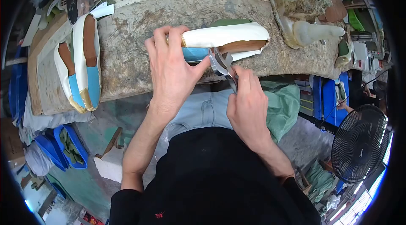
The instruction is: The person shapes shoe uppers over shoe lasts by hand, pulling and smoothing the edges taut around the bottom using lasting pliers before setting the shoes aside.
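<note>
Is a scratched, stained workbench (131, 68); bears two white-blue-gold shoes (90, 55) side by side at left; carries an encrusted block (292, 2) at far right.

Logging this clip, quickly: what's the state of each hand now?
Left hand: closed, holding the shoe.
Right hand: closed, holding the pliers.

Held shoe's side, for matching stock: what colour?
The held shoe's side is white, clearest in the head view.
</note>
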`<state>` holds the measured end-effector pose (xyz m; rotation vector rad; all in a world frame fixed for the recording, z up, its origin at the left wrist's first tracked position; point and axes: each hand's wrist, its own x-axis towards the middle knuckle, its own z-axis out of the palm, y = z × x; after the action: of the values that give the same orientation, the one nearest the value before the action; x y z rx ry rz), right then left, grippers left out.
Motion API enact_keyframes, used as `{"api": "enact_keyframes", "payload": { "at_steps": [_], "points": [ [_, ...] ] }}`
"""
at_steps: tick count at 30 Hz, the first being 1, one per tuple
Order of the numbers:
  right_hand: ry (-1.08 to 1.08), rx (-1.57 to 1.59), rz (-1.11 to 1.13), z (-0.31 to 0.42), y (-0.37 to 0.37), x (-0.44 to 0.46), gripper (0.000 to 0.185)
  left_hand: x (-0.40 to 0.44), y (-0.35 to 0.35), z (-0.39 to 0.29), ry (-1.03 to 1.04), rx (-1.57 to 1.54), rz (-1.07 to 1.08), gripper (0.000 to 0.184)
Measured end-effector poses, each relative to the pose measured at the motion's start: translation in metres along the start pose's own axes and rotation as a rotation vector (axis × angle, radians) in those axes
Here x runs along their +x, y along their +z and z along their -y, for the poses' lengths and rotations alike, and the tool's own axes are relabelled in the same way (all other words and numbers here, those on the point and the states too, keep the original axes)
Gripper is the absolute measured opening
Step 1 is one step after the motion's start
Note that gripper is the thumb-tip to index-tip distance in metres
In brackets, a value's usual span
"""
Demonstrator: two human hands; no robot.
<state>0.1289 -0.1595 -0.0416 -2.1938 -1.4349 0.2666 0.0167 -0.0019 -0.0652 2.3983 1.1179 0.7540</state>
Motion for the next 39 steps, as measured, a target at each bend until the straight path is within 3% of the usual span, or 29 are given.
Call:
{"api": "enact_keyframes", "payload": {
  "at_steps": [11,13,15,16,23,25,28,30,35,37,39],
  "points": [
    [0.019,0.013,-0.048,0.004,-0.001,0.0,0.045,-0.001,0.0,0.002,0.018,-0.022,-0.024,0.07],
    [0.094,0.035,0.042,0.003,-0.004,0.002,0.039,0.001,-0.002,0.002,0.021,-0.01,-0.029,0.07],
    [0.11,0.455,0.132,0.001,-0.011,0.0,0.027,0.002,-0.005,0.002,0.031,-0.011,0.002,0.071],
    [0.173,0.522,0.182,0.011,-0.02,0.0,0.022,0.001,-0.006,0.002,0.031,-0.012,0.008,0.071],
    [0.24,0.672,0.336,-0.005,-0.019,-0.009,0.037,0.007,-0.007,0.004,0.056,0.026,0.052,0.072],
    [0.164,0.658,0.323,-0.016,-0.012,-0.016,0.042,0.008,-0.008,0.002,0.048,0.033,0.047,0.071],
    [0.239,0.768,0.252,-0.021,-0.001,-0.016,0.043,0.007,-0.007,-0.002,0.056,0.051,0.055,0.072],
    [0.126,0.739,0.138,-0.024,0.007,-0.006,0.044,0.006,-0.005,-0.001,0.063,0.055,0.051,0.073],
    [0.196,0.673,0.205,-0.016,-0.01,-0.006,0.037,0.01,-0.006,-0.003,0.042,0.055,0.074,0.071],
    [0.235,0.678,0.171,-0.009,-0.01,-0.014,0.02,0.009,-0.008,-0.004,0.027,0.056,0.077,0.07],
    [0.221,0.716,0.13,-0.012,0.003,-0.024,0.02,0.012,-0.012,-0.005,0.0,0.073,0.155,0.071]
  ]
}}
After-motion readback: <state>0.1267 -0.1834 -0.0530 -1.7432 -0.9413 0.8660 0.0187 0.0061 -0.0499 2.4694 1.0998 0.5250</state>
